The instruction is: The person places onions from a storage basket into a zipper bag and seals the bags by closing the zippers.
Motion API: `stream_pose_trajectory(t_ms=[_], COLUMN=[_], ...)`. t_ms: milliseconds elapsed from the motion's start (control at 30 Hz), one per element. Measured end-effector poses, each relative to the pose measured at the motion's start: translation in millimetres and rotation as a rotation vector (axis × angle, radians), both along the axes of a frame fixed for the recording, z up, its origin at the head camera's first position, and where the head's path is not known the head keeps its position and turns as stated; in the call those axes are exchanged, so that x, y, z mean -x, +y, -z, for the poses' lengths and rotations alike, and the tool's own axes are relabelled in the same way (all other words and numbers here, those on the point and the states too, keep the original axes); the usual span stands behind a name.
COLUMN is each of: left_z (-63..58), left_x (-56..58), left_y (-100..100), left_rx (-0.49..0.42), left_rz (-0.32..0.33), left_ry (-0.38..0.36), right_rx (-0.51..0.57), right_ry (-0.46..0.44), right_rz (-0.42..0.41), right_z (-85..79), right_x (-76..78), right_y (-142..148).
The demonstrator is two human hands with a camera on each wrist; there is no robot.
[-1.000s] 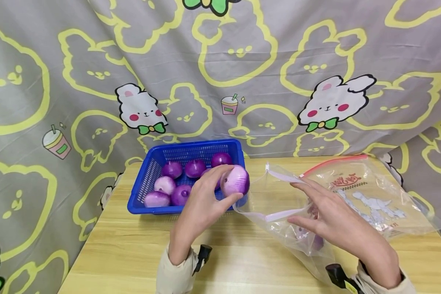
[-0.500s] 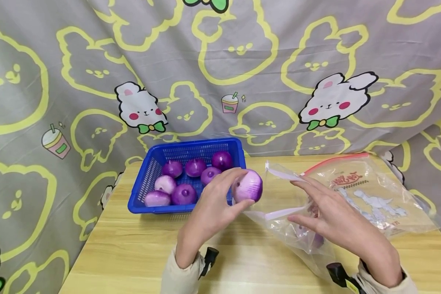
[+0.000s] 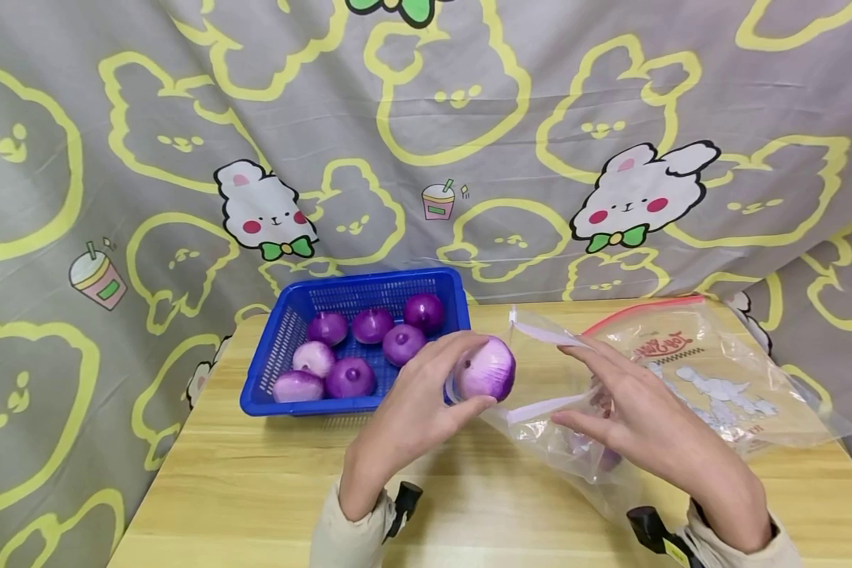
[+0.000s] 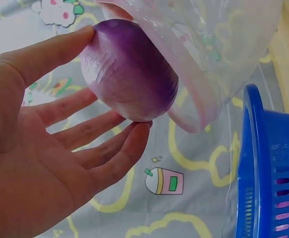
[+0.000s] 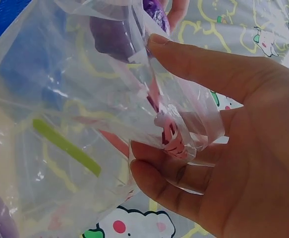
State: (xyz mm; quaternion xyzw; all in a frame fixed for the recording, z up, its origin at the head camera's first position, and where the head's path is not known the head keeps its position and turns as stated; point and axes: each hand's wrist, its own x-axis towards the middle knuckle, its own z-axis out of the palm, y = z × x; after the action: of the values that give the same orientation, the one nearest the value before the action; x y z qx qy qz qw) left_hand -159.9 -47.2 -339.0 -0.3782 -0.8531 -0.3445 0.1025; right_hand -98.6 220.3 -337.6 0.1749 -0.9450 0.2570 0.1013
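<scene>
A purple onion (image 3: 488,371) is held between the thumb and fingers of my left hand (image 3: 422,398), at the mouth of a clear zip bag (image 3: 550,412). In the left wrist view, the onion (image 4: 129,72) is right beside the bag's pale rim (image 4: 184,94). My right hand (image 3: 656,430) grips that bag by its mouth, thumb on the near side and fingers on the far side, keeping the mouth spread. Inside the bag, a purple onion (image 3: 606,457) shows partly through the plastic. Behind the plastic in the right wrist view, the thumb (image 5: 203,62) lies near the rim.
A blue perforated basket (image 3: 312,409) with several purple onions (image 3: 351,379) stands at the left on the wooden table (image 3: 270,489). At the back right lies a clear printed bag (image 3: 717,386) with a red zip strip. A patterned curtain (image 3: 369,118) hangs behind.
My left hand has carried the onion rightward, away from the basket and up to the bag's mouth. My right hand and the bag have stayed nearly still.
</scene>
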Motion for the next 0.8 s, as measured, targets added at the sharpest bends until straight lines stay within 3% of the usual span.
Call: stream_pose_trajectory(t_ms=[267,567,800], left_z=[-0.4,0.5,0.2], left_x=[-2.7,-6.8,-7.1], left_y=[4.8,5.1,3.5], left_rx=[0.008,0.095,0.114], left_rz=[0.032,-0.008,-0.031], left_ry=[0.008,-0.005,-0.004], right_rx=[0.017,0.067,0.026], right_ry=[0.044,0.049,0.109], right_rz=[-0.029,-0.039,-0.013], right_z=[0.0,-0.1,-0.8], right_x=[-0.7,-2.1,-2.8], right_y=[-2.6,-4.2,-2.9])
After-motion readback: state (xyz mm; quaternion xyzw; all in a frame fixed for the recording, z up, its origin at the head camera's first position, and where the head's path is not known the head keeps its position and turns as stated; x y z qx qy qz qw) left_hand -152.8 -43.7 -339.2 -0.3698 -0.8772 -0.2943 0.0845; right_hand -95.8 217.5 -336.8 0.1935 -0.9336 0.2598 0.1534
